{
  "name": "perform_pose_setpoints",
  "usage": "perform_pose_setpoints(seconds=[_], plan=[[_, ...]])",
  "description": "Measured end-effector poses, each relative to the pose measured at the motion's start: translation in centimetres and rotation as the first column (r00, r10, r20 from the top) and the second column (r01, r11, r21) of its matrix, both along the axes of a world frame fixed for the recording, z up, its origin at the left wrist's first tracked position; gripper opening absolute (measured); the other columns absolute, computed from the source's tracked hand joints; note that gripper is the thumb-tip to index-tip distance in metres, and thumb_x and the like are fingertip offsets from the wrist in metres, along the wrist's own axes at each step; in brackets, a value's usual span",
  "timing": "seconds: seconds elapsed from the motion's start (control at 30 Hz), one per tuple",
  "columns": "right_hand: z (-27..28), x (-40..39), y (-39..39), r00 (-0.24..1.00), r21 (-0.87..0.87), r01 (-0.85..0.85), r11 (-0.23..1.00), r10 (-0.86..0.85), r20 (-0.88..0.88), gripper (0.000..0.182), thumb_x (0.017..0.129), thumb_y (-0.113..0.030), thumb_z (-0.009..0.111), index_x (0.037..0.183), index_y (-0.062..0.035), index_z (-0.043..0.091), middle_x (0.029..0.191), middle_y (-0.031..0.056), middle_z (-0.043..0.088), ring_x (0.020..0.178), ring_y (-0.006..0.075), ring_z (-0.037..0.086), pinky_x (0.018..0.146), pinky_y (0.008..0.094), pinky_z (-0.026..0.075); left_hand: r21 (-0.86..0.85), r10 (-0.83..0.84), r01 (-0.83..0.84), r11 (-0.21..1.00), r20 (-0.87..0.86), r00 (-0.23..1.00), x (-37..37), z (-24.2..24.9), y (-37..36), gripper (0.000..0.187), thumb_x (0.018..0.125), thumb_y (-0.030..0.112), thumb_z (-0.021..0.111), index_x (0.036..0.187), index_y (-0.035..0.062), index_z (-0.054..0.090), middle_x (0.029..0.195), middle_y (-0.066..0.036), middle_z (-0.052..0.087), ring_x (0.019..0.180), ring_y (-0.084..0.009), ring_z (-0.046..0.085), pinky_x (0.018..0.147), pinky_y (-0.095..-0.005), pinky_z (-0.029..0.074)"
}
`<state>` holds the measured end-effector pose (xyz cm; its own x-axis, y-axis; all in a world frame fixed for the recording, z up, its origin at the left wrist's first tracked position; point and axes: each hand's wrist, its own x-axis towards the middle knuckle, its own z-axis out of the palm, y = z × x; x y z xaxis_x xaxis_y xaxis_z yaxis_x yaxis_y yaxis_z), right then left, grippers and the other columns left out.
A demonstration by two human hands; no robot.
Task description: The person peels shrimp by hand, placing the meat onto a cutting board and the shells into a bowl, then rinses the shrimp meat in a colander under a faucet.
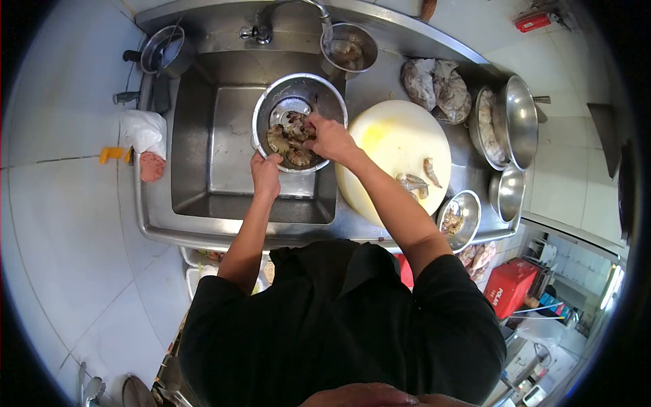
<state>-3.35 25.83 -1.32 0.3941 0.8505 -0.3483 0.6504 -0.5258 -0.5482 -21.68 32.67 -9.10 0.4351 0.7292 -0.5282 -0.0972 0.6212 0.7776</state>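
A round metal bowl (260, 102) is over the right part of the sink, with a heap of raw shrimp (279, 141) inside. My left hand (266, 175) grips its near rim from the left. Reaching in from the right, my right hand (332, 140) has its fingers curled against the shrimp at the top of the heap; the fingertips are partly hidden among them. Right of the bowl lies a round white cutting board (390, 146) with a yellow stain and a few loose shrimp (412, 183) on it.
The steel sink (234, 142) lies under and left of the bowl. Behind it, a faucet (325, 24) runs into a metal pot (349, 51). Plastic bags (437, 88), stacked metal bowls (521, 122) and a small bowl (469, 203) with scraps stand at right. A saucepan (173, 57) sits back left.
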Motion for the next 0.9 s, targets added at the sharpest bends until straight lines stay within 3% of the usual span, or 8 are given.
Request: perform_pose_setpoints(seconds=[0.13, 0.23, 0.37, 0.57, 0.67, 0.77, 0.83, 0.9], plan=[[-1.8, 0.5, 0.1, 0.990, 0.103, 0.138, 0.985, -0.135, -0.041, 0.054, 0.074, -0.021, 0.077, 0.123, -0.0049, 0.062, 0.105, 0.0244, 0.069, 0.096, 0.0397, 0.068, 0.087, 0.0438, 0.054, -0.046, 0.006, -0.006, 0.999, -0.008, 1.000, -0.3, -0.1, 0.1, 0.026, 0.076, -0.005, 0.054, 0.100, 0.0008, 0.062, 0.094, -0.007, 0.068, 0.077, -0.0176, 0.066, 0.068, -0.0328, 0.057], [-1.5, 2.7, -0.1, 0.931, 0.109, 0.204, 0.973, -0.159, -0.328, 0.049, 0.075, -0.012, 0.075, 0.119, 0.0031, 0.062, 0.099, 0.0143, 0.071, 0.085, 0.0227, 0.069, 0.079, 0.0363, 0.055, -0.084, 0.009, -0.007, 0.996, 0.022, 1.000, -0.5, -0.3, 0.2, 0.025, 0.076, -0.005, 0.054, 0.099, 0.0006, 0.062, 0.095, -0.008, 0.068, 0.077, -0.0187, 0.066, 0.067, -0.0345, 0.058], [-0.2, 6.2, -0.5, 0.560, 0.116, 0.630, 0.768, -0.346, -0.752, 0.044, 0.072, -0.013, 0.077, 0.110, 0.0063, 0.066, 0.099, 0.0118, 0.071, 0.085, 0.0163, 0.065, 0.075, 0.0318, 0.053, -0.080, -0.015, 0.016, 0.997, 0.009, 1.000, 0.0, -2.2, 0.9, 0.025, 0.076, -0.006, 0.055, 0.098, 0.0001, 0.063, 0.095, -0.009, 0.068, 0.078, -0.0195, 0.067, 0.068, -0.0355, 0.059], [6.5, 13.9, 1.6, 0.811, 0.543, 0.571, 0.615, -0.526, -0.256, 0.041, 0.077, -0.020, 0.076, 0.108, 0.0052, 0.067, 0.095, 0.0208, 0.072, 0.086, 0.0274, 0.069, 0.078, 0.0382, 0.054, -0.102, 0.040, -0.035, 0.994, 0.055, 0.998, 1.5, -1.4, 0.7, 0.025, 0.076, -0.004, 0.056, 0.101, -0.0013, 0.062, 0.094, -0.010, 0.068, 0.078, -0.0204, 0.067, 0.065, -0.0341, 0.057], [1.9, 19.2, 4.3, 0.828, 0.469, 0.522, 0.712, -0.554, -0.081, 0.044, 0.078, -0.026, 0.076, 0.109, 0.0038, 0.067, 0.098, 0.0238, 0.071, 0.090, 0.0347, 0.069, 0.080, 0.0419, 0.053, -0.105, -0.017, 0.025, 0.994, 0.075, 0.997, 1.6, -1.4, 1.1, 0.025, 0.076, -0.003, 0.057, 0.101, -0.0017, 0.061, 0.092, -0.009, 0.067, 0.078, -0.0209, 0.066, 0.064, -0.0335, 0.056], [5.7, 13.0, 4.0, 0.837, 0.570, 0.332, 0.751, -0.514, 0.189, 0.044, 0.080, -0.031, 0.074, 0.109, 0.0020, 0.068, 0.099, 0.0238, 0.070, 0.093, 0.0399, 0.068, 0.083, 0.0435, 0.053, -0.118, 0.038, -0.032, 0.993, 0.055, 0.998, 2.1, -1.1, 1.0, 0.027, 0.076, -0.003, 0.057, 0.102, -0.0004, 0.061, 0.093, -0.008, 0.067, 0.077, -0.0185, 0.066, 0.061, -0.0322, 0.054], [3.1, 9.3, 3.5, 0.887, 0.481, 0.399, 0.781, -0.461, 0.013, 0.042, 0.080, -0.030, 0.074, 0.109, -0.0002, 0.068, 0.102, 0.0219, 0.070, 0.101, 0.0375, 0.066, 0.088, 0.0431, 0.052, -0.106, 0.033, -0.027, 0.994, 0.050, 0.998, 2.3, -0.8, 1.0, 0.028, 0.076, -0.004, 0.057, 0.103, 0.0000, 0.061, 0.095, -0.007, 0.067, 0.080, -0.0183, 0.066, 0.065, -0.0315, 0.054], [-1.9, 6.0, 1.6, 0.959, 0.328, 0.111, 0.938, -0.188, 0.212, 0.048, 0.080, -0.028, 0.074, 0.119, -0.0024, 0.064, 0.120, 0.0207, 0.064, 0.112, 0.0370, 0.062, 0.095, 0.0427, 0.050, -0.087, 0.054, -0.049, 0.995, 0.059, 0.997, 2.5, -0.3, 0.9, 0.029, 0.076, -0.004, 0.057, 0.104, 0.0000, 0.062, 0.095, -0.007, 0.067, 0.080, -0.0182, 0.066, 0.066, -0.0311, 0.054]])
